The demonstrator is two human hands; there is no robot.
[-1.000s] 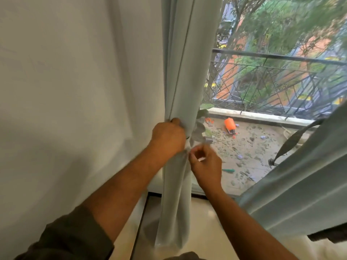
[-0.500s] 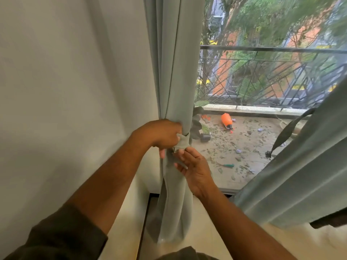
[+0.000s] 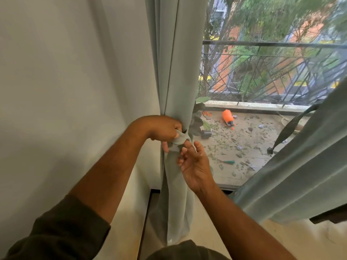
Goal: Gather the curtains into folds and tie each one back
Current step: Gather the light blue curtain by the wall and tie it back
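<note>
Clenched around the tieback (image 3: 179,140), my left hand (image 3: 163,129) grips the pale fabric band where it wraps the gathered curtain (image 3: 176,76). My right hand (image 3: 195,164) sits just below and beside it, palm up, fingers loosely spread, fingertips touching the band's loose end; it holds nothing. Both hands work in the corner where the white wall (image 3: 65,91) meets the window. That curtain hangs upright against the wall, its long axis vertical, folds running straight down to the cream floor (image 3: 281,241), cinched narrow at the band. A second curtain (image 3: 309,162) slants across the right side. Beyond the glass lie a balcony floor (image 3: 253,147) scattered with debris, an orange sprayer (image 3: 227,117) and a dark metal railing (image 3: 272,44).
</note>
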